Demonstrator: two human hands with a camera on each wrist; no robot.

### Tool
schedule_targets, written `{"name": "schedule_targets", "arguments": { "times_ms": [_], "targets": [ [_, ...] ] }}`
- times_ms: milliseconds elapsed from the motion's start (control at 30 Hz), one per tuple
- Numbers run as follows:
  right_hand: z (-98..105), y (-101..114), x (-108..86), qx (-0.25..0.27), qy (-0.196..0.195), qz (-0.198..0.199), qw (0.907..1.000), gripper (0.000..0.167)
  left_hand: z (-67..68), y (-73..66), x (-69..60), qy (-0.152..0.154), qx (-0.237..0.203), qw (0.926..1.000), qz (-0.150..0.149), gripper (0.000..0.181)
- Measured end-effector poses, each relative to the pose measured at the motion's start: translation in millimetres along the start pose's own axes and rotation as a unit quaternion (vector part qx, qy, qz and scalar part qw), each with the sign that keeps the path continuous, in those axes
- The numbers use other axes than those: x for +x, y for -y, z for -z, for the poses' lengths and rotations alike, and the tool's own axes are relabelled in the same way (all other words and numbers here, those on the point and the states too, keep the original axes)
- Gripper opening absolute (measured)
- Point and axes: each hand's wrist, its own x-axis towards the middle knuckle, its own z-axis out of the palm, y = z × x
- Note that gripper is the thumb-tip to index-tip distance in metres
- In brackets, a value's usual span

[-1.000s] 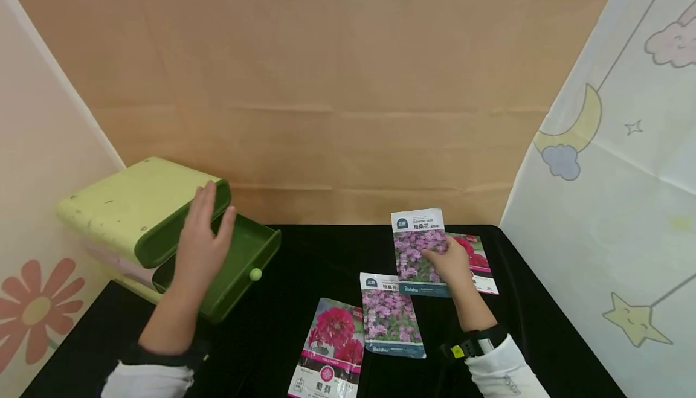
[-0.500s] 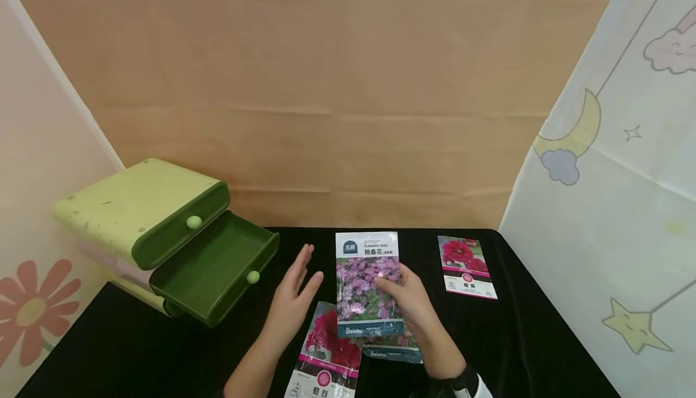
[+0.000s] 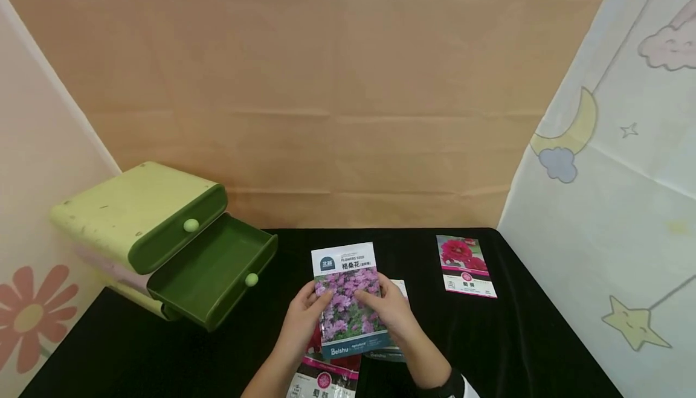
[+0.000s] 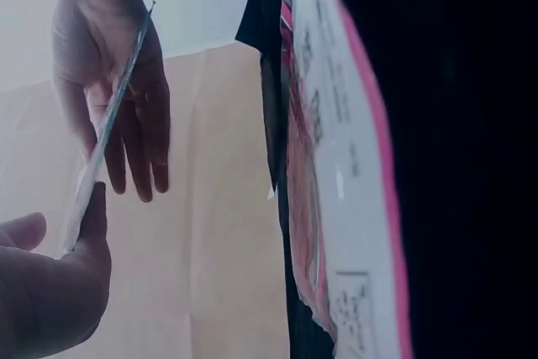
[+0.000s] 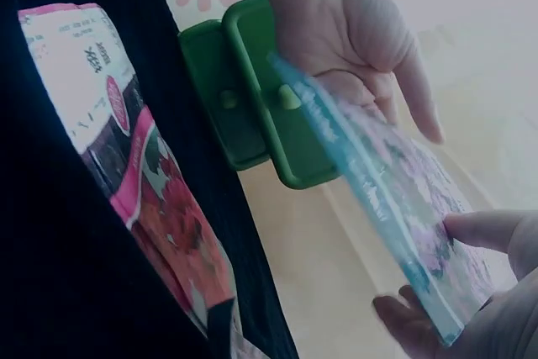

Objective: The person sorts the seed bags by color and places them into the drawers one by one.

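Held packet (image 3: 348, 320) nearer drawer edge (image 3: 235, 295), apart

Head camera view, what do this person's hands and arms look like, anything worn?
The left hand and right hand are ungloved. The right forearm wears a black band, then a white sleeve edge; the left forearm shows bare.

The head view faces forward, down over the table (image 3: 505, 337); both wrist views, close in, share the packet (image 3: 344, 310).
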Motion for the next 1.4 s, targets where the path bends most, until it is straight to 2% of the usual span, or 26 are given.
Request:
{"name": "schedule_targets", "arguments": {
  "times_ms": [167,467,567,700,800,867,967,1100,1267,1333,1400],
  "targets": [
    [-4.0,-1.1,-0.8,0.006,0.036,0.01,0.9993,0.063,0.1,0.5,-0.8,-0.015,-0.002,0.9997,0.018,0.055],
    [-6.4,2.0,-1.7,-0.002,0.047,0.011,0.9988,0.065,1.7,-1.1,-1.1,-0.027,-0.004,0.9993,0.023,0.05],
    [-5.6,2.8,-1.7,-0.019,0.044,0.014,0.9987,0.068,2.8,-1.8,-2.9,-0.045,0.001,0.9988,0.021,0.048],
    [0.3,2.2,-4.8,-0.049,0.017,0.011,0.9986,0.065,8.0,-2.9,-6.3,-0.077,0.007,0.9967,0.024,0.048],
    [10.0,-1.3,-6.9,-0.081,-0.003,-0.006,0.9967,0.063,16.2,-8.3,-8.7,-0.077,-0.022,0.9962,0.033,0.051],
    [18.7,-5.2,-6.9,-0.126,-0.017,-0.021,0.9917,0.065,23.1,-15.6,-11.8,-0.072,-0.058,0.9949,0.041,0.052],
    [33.3,-12.6,-5.5,-0.207,-0.039,-0.041,0.9766,0.073,35.0,-29.1,-17.2,-0.062,-0.11,0.9912,0.038,0.049],
    [52.5,-28.5,-5.9,-0.289,-0.049,-0.065,0.9539,0.083,53.0,-46.2,-26.0,-0.057,-0.138,0.9884,0.031,0.049],
    [65.8,-47.8,-5.3,-0.343,-0.037,-0.079,0.9352,0.093,83.5,-63.1,-31.1,-0.037,-0.159,0.9865,0.015,0.05],
    [67.5,-52.2,-3.8,-0.358,-0.035,-0.075,0.9299,0.095,97.6,-67.6,-31.8,-0.017,-0.187,0.9823,0.006,0.045],
    [68.1,-54.9,-2.1,-0.365,-0.035,-0.07,0.9276,0.096,111.2,-70.3,-32.0,0.009,-0.222,0.975,-0.007,0.039]
  ]
}}
